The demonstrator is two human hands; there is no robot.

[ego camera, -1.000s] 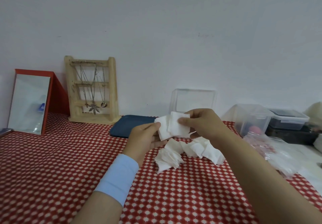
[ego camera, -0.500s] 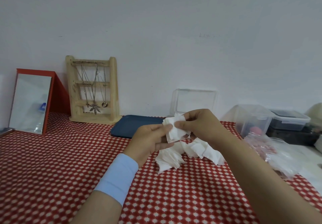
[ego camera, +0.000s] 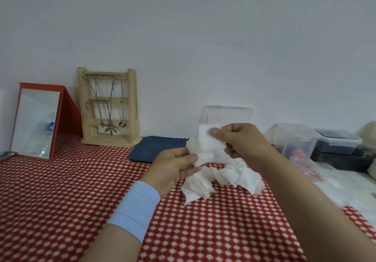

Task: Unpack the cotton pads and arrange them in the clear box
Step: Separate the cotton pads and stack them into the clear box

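Both hands hold a small stack of white square cotton pads (ego camera: 205, 146) above the red checked tablecloth. My left hand (ego camera: 175, 166) pinches the stack's lower edge. My right hand (ego camera: 242, 143) grips its upper right side, thumb on the front pad. Below the hands a loose pile of cotton pads (ego camera: 219, 180) lies on the cloth. The clear box (ego camera: 226, 115) stands behind the hands near the wall, its lower part hidden by the pads and my right hand.
A dark blue tray (ego camera: 156, 147) lies left of the hands. Along the wall stand a wooden necklace stand (ego camera: 107, 107) and a red-framed mirror (ego camera: 36, 123). Clear lidded containers (ego camera: 295, 141) and a crumpled plastic bag (ego camera: 325, 180) fill the right side.
The pads in my hands were pressed together between both hands half a second ago; now they are spread a little wider and the top pad sits higher under my right thumb.
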